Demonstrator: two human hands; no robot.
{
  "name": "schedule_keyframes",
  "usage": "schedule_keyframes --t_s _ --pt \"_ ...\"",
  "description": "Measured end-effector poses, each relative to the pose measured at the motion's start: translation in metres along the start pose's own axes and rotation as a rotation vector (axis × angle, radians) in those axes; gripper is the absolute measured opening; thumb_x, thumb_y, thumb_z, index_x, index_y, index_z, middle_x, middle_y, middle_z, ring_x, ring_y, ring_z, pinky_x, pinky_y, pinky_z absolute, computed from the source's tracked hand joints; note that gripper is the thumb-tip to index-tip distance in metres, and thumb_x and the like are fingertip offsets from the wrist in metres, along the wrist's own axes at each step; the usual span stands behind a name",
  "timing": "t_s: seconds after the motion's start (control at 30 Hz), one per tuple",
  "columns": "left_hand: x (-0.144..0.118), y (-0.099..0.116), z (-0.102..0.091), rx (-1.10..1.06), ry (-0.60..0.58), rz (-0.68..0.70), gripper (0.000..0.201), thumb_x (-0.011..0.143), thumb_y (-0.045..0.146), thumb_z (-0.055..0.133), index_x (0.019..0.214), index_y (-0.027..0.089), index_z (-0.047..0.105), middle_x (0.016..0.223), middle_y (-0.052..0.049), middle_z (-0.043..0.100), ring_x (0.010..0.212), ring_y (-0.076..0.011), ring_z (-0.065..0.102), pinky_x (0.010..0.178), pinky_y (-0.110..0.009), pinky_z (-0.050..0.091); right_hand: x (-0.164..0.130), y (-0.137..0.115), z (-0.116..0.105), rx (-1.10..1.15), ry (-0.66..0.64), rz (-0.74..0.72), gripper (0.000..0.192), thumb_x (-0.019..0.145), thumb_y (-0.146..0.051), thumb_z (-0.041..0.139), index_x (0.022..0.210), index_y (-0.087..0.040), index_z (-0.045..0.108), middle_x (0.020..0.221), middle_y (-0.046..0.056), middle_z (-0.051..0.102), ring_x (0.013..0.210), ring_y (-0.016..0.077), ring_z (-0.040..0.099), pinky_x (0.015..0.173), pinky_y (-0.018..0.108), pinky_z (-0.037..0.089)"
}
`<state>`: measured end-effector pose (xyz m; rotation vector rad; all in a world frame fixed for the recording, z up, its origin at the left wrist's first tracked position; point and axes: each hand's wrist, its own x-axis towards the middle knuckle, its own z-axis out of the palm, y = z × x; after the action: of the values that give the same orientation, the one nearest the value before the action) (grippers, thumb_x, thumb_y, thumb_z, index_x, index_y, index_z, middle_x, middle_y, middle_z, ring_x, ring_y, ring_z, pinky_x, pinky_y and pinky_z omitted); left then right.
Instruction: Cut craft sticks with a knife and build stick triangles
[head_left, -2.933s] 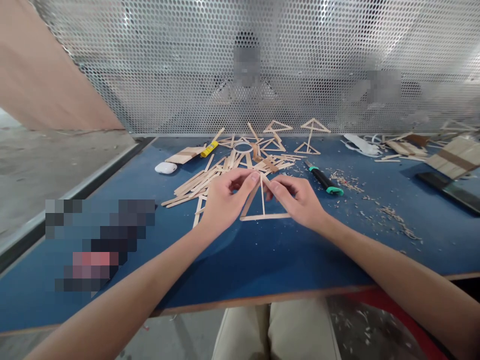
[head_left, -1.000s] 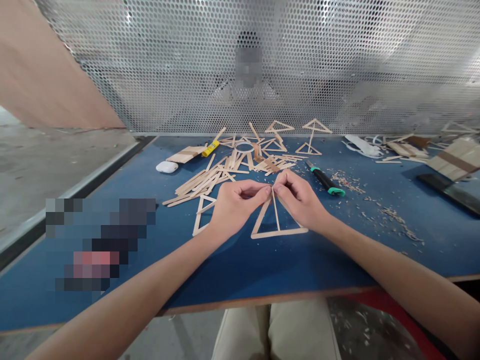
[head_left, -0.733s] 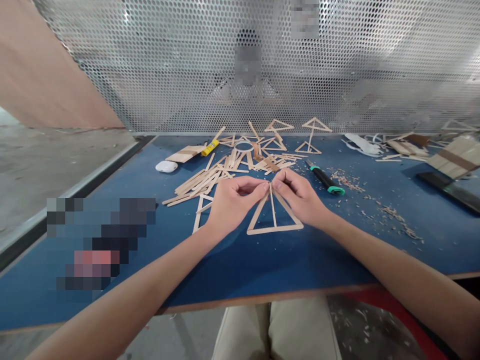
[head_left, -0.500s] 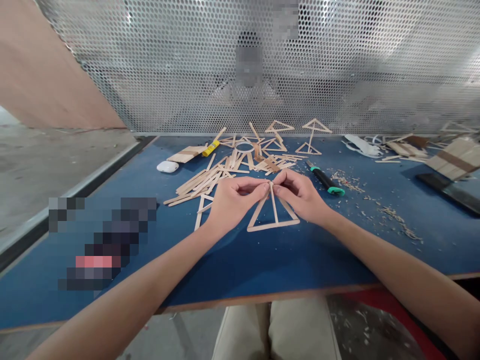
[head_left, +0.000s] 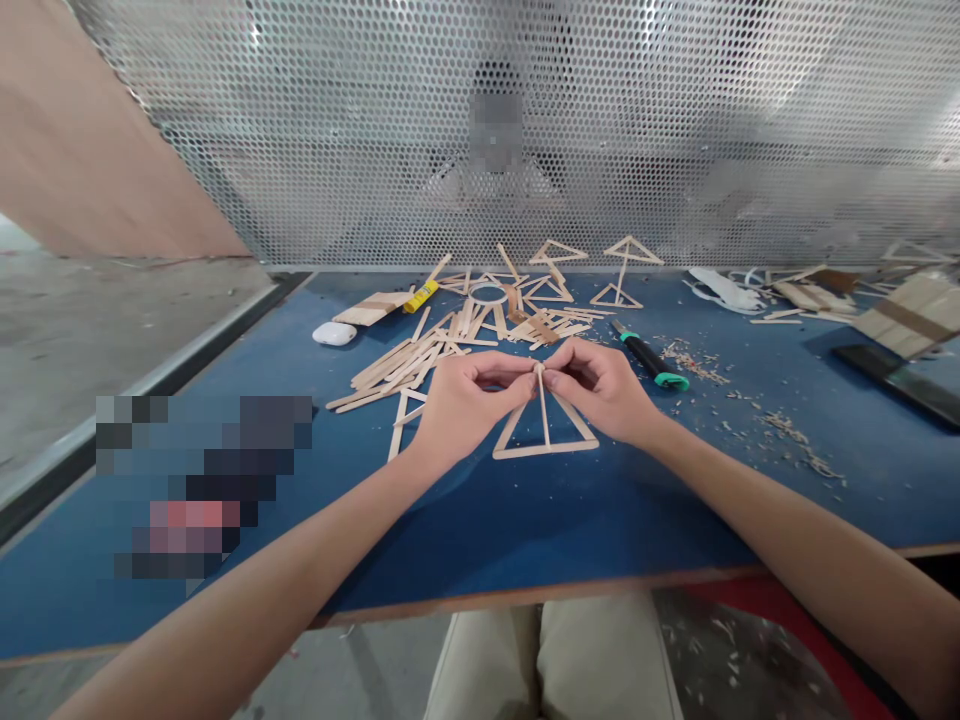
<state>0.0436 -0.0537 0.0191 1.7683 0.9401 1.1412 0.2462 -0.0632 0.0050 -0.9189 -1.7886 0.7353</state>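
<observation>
In the head view, your left hand (head_left: pixel 461 405) and right hand (head_left: pixel 600 390) still pinch the top of the stick triangle (head_left: pixel 545 428), which stands on the blue counter (head_left: pixel 465 520), now slightly nearer the stick pile (head_left: pixel 420 360) than before.

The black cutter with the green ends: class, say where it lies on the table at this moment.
In the head view the black cutter lies on the blue table, just right of and beyond the right hand, with wood shavings on its right.

Pale wood triangle (head_left: pixel 545 448); blue table (head_left: pixel 525 520); perforated, seemingly silver screen (head_left: pixel 675 130).
</observation>
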Motion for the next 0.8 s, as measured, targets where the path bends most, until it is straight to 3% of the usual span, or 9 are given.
schedule_keyframes --t_s 0.8 --pt "0.0003 0.0011 -0.0009 -0.035 -0.033 -0.053 0.024 0.081 0.038 0.078 0.095 0.02 0.082 0.086 -0.005 0.081 0.078 -0.0209 0.077 0.074 -0.029 0.065 0.0018 -0.0005 -0.0025 0.009 -0.022 0.006 0.015 0.091 -0.03 0.066 0.081 -0.02 0.067 0.08 0.003 0.068 0.072 0.0164 0.059 0.066 0.031 0.047"
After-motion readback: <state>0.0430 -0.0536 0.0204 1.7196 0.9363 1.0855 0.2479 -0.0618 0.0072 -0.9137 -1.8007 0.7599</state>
